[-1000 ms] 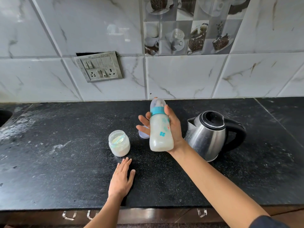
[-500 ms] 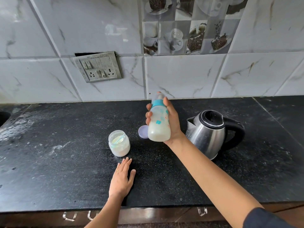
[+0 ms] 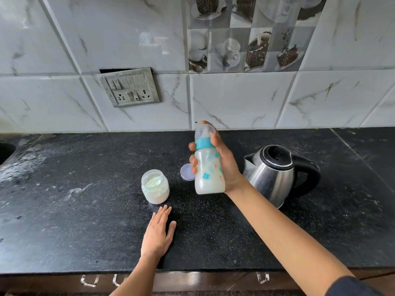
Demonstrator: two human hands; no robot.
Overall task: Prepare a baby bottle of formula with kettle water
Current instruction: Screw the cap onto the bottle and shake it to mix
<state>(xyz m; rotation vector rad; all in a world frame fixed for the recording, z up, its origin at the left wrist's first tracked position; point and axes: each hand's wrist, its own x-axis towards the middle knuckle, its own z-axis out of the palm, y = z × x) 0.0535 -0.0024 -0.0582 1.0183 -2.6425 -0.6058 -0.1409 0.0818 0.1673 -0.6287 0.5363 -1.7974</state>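
From my remote seat I start with the black stone counter [image 3: 64,210], dusted with white powder on its left side, and the tiled wall with one switch plate [image 3: 130,87]. One steel kettle [image 3: 271,174] stands at the right, lid down, spout towards the middle. Just left of it, my right hand [image 3: 224,165] wraps its fingers and thumb around the one baby bottle [image 3: 208,169] and holds it clear above the counter, close to upright, teal collar and clear cap on top. Over the last second the bottle has swung from a lower, more slanted pose to a higher one and now to this; the liquid inside is cloudy white, so I judge that I am shaking it to mix and that water and powder are already in. That puts the task near its end, with only setting the bottle down left. My left hand [image 3: 158,231] has not moved: it lies flat on the counter with fingers straight, holding nothing. Just beyond its fingertips stands one open formula jar [image 3: 155,186], a scoop [image 3: 155,182] lying in the powder. One lilac lid [image 3: 186,171] lies between jar and bottle.
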